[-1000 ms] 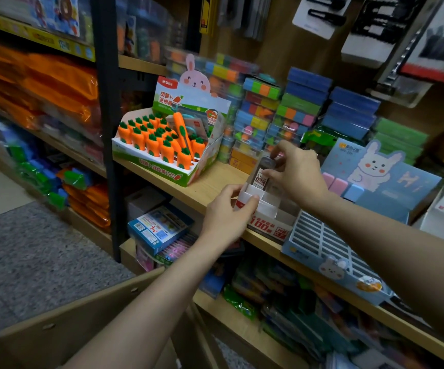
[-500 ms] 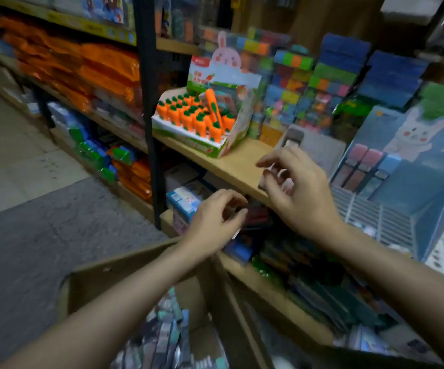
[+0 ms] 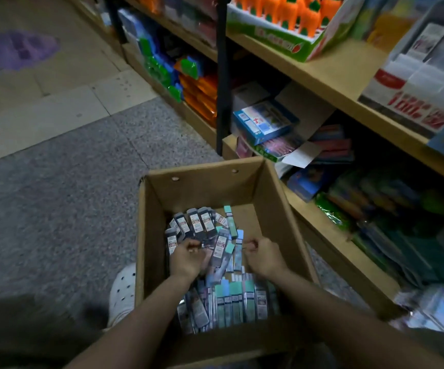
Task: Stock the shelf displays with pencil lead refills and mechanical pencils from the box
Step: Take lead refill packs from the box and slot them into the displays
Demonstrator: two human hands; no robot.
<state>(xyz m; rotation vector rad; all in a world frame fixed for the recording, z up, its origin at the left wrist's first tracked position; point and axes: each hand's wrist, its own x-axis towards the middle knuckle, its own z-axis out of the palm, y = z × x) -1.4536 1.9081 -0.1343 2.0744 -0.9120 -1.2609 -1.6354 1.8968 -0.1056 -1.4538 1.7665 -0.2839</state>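
Observation:
An open cardboard box (image 3: 202, 187) stands on the floor below me, holding several lead refill packs (image 3: 198, 225), dark grey and teal. Both my hands are down inside it. My left hand (image 3: 186, 259) has its fingers curled round a few dark refill packs at the left of the pile. My right hand (image 3: 262, 258) is curled too, its fingertips pinching the edge of a pale blue refill pack (image 3: 239, 249). The white refill display with red print (image 3: 412, 102) sits on the wooden shelf (image 3: 330, 73) at the upper right.
A green and white carton of orange carrot items (image 3: 282, 38) stands on the same shelf. Lower shelves at the right hold a blue box (image 3: 263, 123) and stacked packets. A black upright (image 3: 222, 89) divides the racks. Grey floor lies to the left, and my white shoe (image 3: 122, 288) is beside the box.
Both hands left the white display on the shelf and dropped into the cardboard box. My view tilted down from the shelf to the box and floor.

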